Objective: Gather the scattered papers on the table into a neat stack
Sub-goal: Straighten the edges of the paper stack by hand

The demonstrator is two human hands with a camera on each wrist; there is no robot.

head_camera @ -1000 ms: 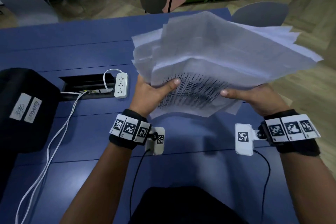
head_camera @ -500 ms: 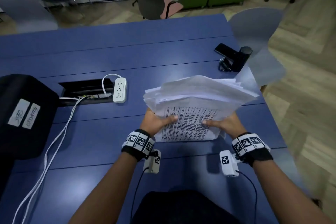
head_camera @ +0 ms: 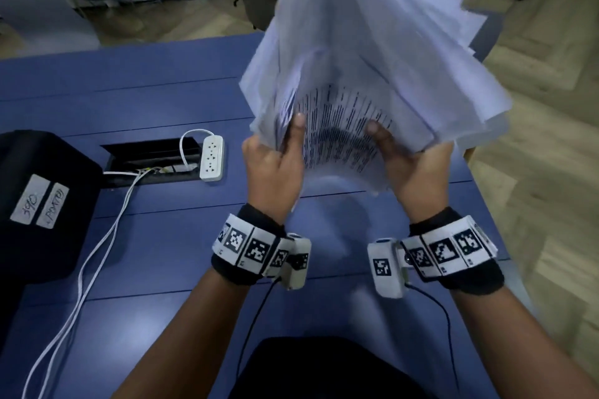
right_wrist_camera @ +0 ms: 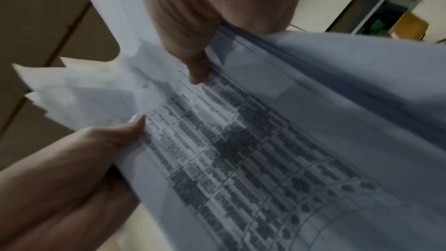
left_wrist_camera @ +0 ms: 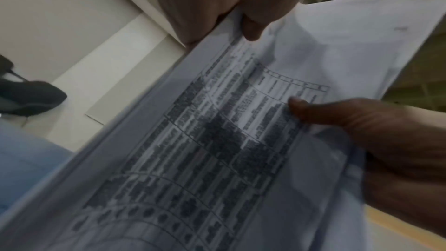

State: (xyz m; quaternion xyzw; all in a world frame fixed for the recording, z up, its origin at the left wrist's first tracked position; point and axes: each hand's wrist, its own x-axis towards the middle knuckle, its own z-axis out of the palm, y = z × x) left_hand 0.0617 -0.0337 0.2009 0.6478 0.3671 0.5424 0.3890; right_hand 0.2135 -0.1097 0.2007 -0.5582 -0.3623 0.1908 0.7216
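A thick bundle of white papers is held upright above the blue table, its sheets fanned unevenly at the top. The nearest sheet carries a printed table of text. My left hand grips the bundle's lower left edge, thumb on the printed face. My right hand grips the lower right edge, thumb likewise on the front. In the right wrist view the papers fill the frame, with loose corners sticking out at the left. The fingers behind the bundle are hidden.
A white power strip lies beside a cable slot in the table, with white cables trailing toward the front left. A black box with two labels sits at the left edge. Chairs stand beyond the table's far edge.
The bundle was lowered toward the table half a second ago; now both hands have lifted it up and closer to me, with the sheets fanning out again.
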